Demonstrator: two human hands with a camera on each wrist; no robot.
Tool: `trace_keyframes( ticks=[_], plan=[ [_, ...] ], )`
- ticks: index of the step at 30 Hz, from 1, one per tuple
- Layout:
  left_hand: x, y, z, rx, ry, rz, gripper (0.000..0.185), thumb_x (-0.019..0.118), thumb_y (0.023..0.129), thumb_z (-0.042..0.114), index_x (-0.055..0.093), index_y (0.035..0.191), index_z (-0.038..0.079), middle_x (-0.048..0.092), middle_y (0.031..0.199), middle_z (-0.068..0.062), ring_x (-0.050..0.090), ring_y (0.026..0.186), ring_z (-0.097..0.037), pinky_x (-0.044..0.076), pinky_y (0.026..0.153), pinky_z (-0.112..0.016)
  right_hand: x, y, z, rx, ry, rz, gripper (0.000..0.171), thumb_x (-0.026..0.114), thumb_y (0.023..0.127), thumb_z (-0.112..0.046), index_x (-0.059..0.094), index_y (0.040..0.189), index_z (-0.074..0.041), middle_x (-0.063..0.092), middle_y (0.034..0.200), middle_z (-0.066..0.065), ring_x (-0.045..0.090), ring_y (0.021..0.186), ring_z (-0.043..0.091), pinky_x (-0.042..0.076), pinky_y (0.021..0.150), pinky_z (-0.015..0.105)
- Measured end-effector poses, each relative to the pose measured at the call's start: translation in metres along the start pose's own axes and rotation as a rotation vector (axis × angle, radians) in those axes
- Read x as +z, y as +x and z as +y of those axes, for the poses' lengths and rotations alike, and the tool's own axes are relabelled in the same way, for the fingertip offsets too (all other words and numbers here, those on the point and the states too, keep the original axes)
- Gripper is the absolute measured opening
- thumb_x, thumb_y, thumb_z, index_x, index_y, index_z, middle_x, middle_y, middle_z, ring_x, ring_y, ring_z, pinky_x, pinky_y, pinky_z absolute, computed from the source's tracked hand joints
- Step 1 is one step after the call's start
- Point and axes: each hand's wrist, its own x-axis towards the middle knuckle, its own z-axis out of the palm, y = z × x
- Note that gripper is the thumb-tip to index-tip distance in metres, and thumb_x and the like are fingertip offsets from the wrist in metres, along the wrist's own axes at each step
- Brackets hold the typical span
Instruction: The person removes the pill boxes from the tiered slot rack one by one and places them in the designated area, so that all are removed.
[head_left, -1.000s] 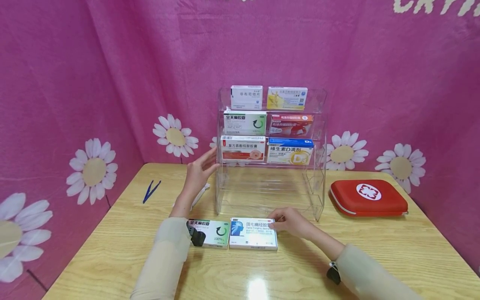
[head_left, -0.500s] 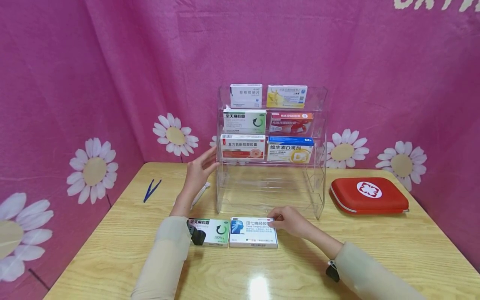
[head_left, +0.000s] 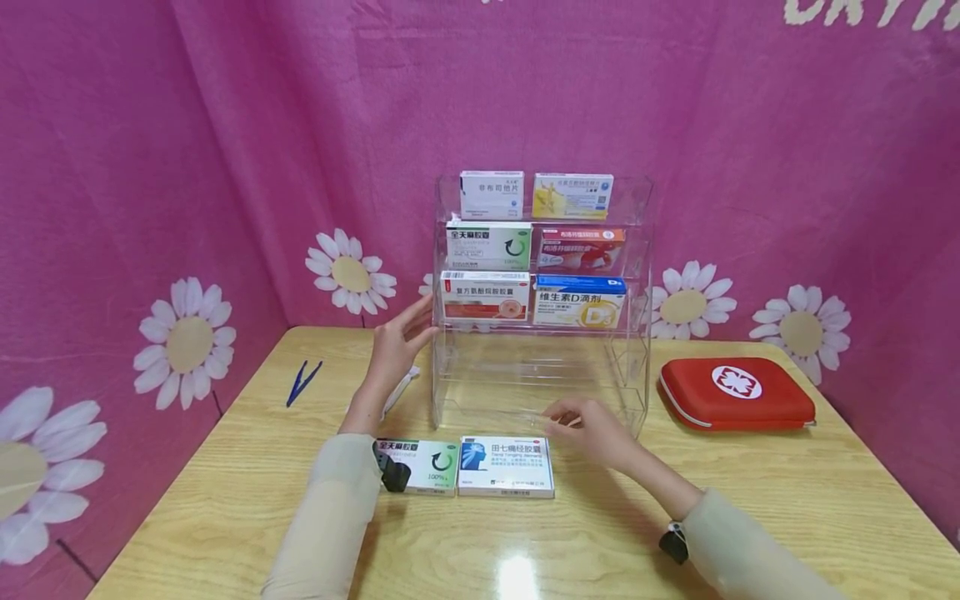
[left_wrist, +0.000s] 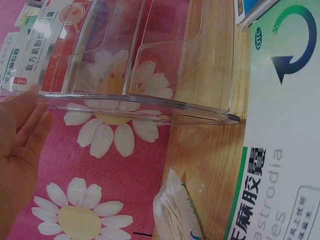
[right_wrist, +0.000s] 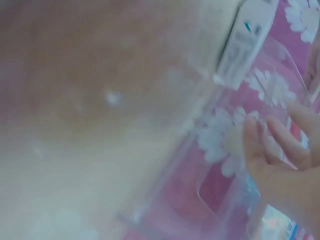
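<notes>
Blue-and-white box: a flat card medicine box [head_left: 506, 467] with a blue head drawing lies face up on the wooden table [head_left: 750, 500], just in front of the clear rack's open bottom tier. No hand holds it.
Right hand: the right hand [head_left: 592, 433] hovers just past the box's far right corner, apart from it, fingers loosely spread and gripping nothing. The right wrist view is blurred and shows only fingertips near the clear plastic.
How the box should handle: likely light and stiff, with a smooth printed skin that may slide on the shiny tabletop. Its thin walls could dent under a hard squeeze. A pinch across the two long edges, or thumb on top with fingers under the short right end, looks the surest hold.
Green-and-white box: a second flat box [head_left: 418, 467] lies touching the first on its left, partly under the left forearm.
Left hand: the left hand [head_left: 397, 342] rests with straight fingers against the rack's left wall, holding nothing.
Clear rack: a tiered acrylic stand [head_left: 637, 367] holds six medicine boxes in pairs on its three upper tiers.
Further out: a red first-aid case [head_left: 737, 394] lies to the right, blue tweezers [head_left: 302, 382] to the left, and a small cotton-swab packet [left_wrist: 177, 215] beside the rack.
</notes>
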Motion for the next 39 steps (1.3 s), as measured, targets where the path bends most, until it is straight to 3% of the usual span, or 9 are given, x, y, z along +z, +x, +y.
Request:
trace_keyframes(
  ticks=[5,9,13,17,20,27,34,39],
  plan=[
    [0.0,0.0,0.0,-0.016,0.007,-0.002,0.055,0.069,0.089,0.005,0.053,0.141,0.01,0.061,0.135,-0.016,0.064,0.12,-0.03,0.056,0.1,-0.028,-0.022,0.008,-0.004,-0.115,-0.059,0.239,0.021,0.074,0.085,-0.006,0.069,0.103,0.003,0.07,0.094,0.017,0.069,0.084,0.026,0.063,0.076,0.037],
    [0.0,-0.001,0.0,-0.016,0.017,-0.006,0.054,0.068,0.089,0.005,0.053,0.141,0.01,0.061,0.135,-0.015,0.064,0.12,-0.029,0.056,0.1,-0.03,-0.044,0.017,-0.005,-0.21,-0.16,0.43,0.029,0.078,0.08,-0.005,0.069,0.107,0.0,0.07,0.099,0.017,0.067,0.088,0.03,0.061,0.073,0.042],
    [-0.001,-0.001,-0.001,-0.026,0.025,-0.011,0.054,0.068,0.09,0.007,0.052,0.142,0.013,0.061,0.135,-0.013,0.064,0.12,-0.029,0.055,0.101,-0.031,-0.063,0.028,-0.005,-0.252,-0.203,0.557,0.036,0.08,0.078,-0.004,0.068,0.112,0.001,0.067,0.108,0.018,0.064,0.095,0.033,0.058,0.072,0.04],
    [-0.001,-0.001,-0.003,-0.032,0.02,-0.016,0.054,0.068,0.09,0.008,0.052,0.142,0.014,0.061,0.136,-0.013,0.064,0.121,-0.028,0.055,0.102,-0.032,-0.08,0.039,-0.002,-0.274,-0.248,0.641,0.039,0.079,0.079,-0.002,0.066,0.116,0.003,0.063,0.115,0.023,0.06,0.106,0.038,0.056,0.083,0.049],
    [-0.001,-0.001,-0.003,-0.029,0.015,-0.017,0.054,0.068,0.09,0.009,0.052,0.142,0.014,0.061,0.135,-0.013,0.064,0.121,-0.029,0.055,0.102,-0.031,-0.09,0.048,0.001,-0.264,-0.281,0.658,0.042,0.076,0.081,-0.002,0.063,0.12,0.004,0.06,0.119,0.025,0.054,0.112,0.041,0.051,0.093,0.054],
    [0.0,-0.003,-0.002,-0.025,0.012,-0.015,0.054,0.068,0.09,0.008,0.052,0.142,0.013,0.062,0.135,-0.014,0.064,0.12,-0.029,0.055,0.101,-0.03,-0.107,0.062,0.008,-0.203,-0.375,0.624,0.043,0.073,0.087,-0.008,0.058,0.125,0.005,0.057,0.125,0.028,0.048,0.117,0.042,0.047,0.101,0.057],
    [0.001,-0.004,0.0,-0.03,-0.002,-0.023,0.055,0.068,0.09,0.008,0.052,0.142,0.012,0.061,0.135,-0.014,0.064,0.121,-0.029,0.055,0.1,-0.031,-0.111,0.067,0.015,-0.202,-0.589,0.607,0.043,0.078,0.082,-0.011,0.062,0.119,0.005,0.063,0.119,0.028,0.054,0.11,0.043,0.05,0.099,0.055],
    [0.0,-0.002,-0.001,-0.019,0.019,-0.01,0.055,0.069,0.089,0.008,0.052,0.141,0.012,0.062,0.134,-0.014,0.064,0.12,-0.029,0.056,0.1,-0.03,-0.111,0.069,0.013,-0.174,-0.632,0.548,0.044,0.078,0.082,-0.011,0.06,0.12,0.002,0.062,0.118,0.025,0.053,0.109,0.041,0.051,0.096,0.057]
  ],
)
